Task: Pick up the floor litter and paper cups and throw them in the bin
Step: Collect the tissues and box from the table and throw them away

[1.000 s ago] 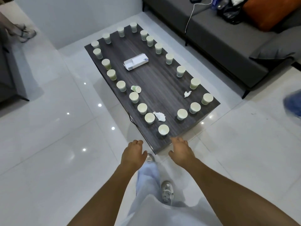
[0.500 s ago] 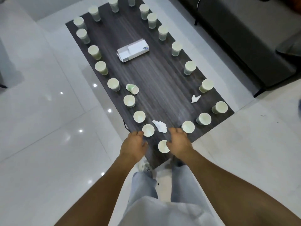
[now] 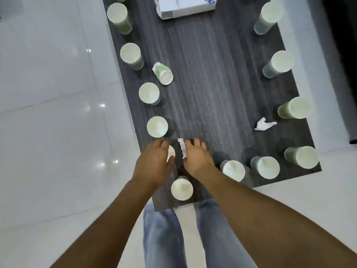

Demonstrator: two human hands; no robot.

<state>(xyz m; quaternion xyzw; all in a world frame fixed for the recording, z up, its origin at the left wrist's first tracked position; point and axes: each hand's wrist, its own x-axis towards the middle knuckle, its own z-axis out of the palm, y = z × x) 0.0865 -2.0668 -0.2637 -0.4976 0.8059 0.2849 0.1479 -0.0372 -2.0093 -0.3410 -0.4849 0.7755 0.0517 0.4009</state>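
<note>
While the white tiled floor (image 3: 48,132) fills the left side, a dark wooden table (image 3: 212,93) runs up the middle with paper cups standing along its edges. Down the left edge stand four upright cups, the nearest of them (image 3: 157,126) just beyond the left hand (image 3: 154,163). That hand reaches over the table with its fingers curled around a cup (image 3: 171,152) that is mostly hidden beneath it, the thumb against the rim; whether it truly grips cannot be told for sure. A crushed cup (image 3: 163,73) lies on its side just inside the left row. Another upright cup (image 3: 182,188) stands at the near edge between the two forearms. Right of the left hand, a crumpled tissue (image 3: 182,148) lies under the right hand (image 3: 197,159), whose fingers are bent down over it, touching it. Further right, cups (image 3: 232,170) line the near corner and right edge, and a second tissue scrap (image 3: 263,124) lies near them. A white box (image 3: 185,6) sits at the top.
</note>
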